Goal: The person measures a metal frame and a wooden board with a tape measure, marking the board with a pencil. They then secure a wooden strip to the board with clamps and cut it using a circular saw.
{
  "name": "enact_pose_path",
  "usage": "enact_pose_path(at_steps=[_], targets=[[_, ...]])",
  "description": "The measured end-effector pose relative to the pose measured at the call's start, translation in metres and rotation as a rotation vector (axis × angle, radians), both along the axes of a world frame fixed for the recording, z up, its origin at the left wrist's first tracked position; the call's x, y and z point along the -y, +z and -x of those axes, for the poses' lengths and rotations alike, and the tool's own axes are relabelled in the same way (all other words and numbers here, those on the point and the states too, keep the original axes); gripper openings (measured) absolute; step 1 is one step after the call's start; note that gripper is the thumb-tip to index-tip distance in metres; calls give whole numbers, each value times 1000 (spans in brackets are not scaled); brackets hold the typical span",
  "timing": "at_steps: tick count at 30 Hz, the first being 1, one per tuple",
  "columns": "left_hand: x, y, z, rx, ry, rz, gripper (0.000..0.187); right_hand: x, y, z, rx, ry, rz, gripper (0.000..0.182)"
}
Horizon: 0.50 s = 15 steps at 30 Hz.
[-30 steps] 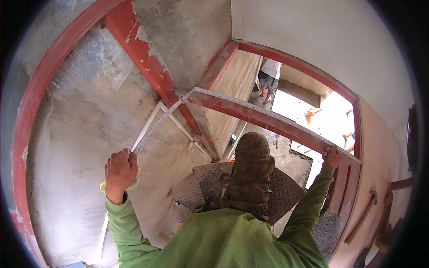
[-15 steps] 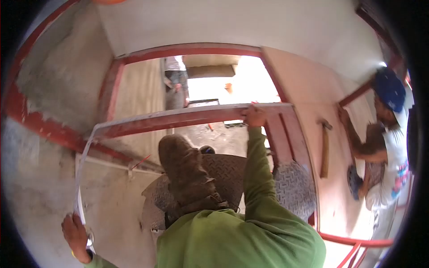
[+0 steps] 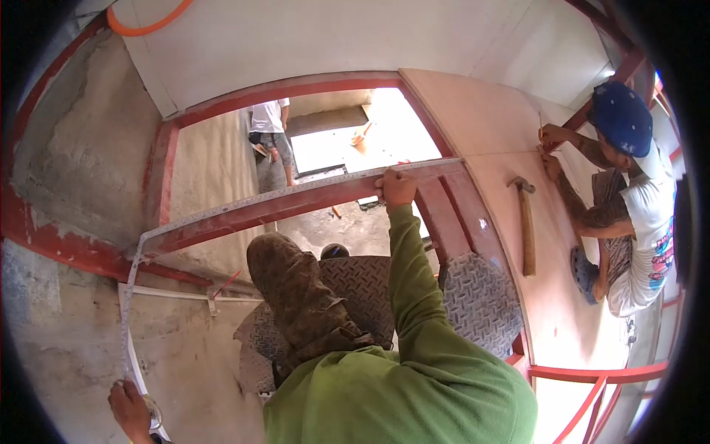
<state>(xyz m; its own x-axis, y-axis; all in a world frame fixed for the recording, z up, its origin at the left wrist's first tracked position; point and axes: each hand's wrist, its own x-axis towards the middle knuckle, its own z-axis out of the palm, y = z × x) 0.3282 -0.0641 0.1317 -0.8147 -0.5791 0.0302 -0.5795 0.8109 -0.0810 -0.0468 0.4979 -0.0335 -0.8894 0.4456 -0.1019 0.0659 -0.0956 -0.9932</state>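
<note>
My right hand [image 3: 397, 187], in a green sleeve, presses the end of a steel tape measure [image 3: 259, 200] onto the top of a red steel beam [image 3: 296, 209]. The tape runs left along the beam, bends at its left end [image 3: 136, 248] and drops down the concrete wall. My left hand [image 3: 130, 409] at the bottom left grips the tape's case against that wall. A brown camouflage cloth [image 3: 299, 296] hangs in front of my chest.
A person in a blue cap [image 3: 625, 118] works on a plywood panel [image 3: 481, 118] at the right, with a hammer [image 3: 525, 222] against it. Another person [image 3: 270, 133] stands in the bright doorway. Steel checker plate [image 3: 473, 296] lies below. Red railing [image 3: 592, 374] is at the lower right.
The view has swung right, bringing the person in the blue cap into sight. My left hand with the tape case has dropped to the bottom left. My right hand stays on the beam.
</note>
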Motion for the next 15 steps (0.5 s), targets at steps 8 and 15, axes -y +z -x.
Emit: enact_pose_path(at_steps=[8, 15], targets=[[10, -22, -16, -83, -144, 151, 26, -61, -92, 44, 177, 156, -1779, 27], [-48, 28, 23, -79, 165, -62, 25, -9, -3, 4, 34, 37, -100, 31]])
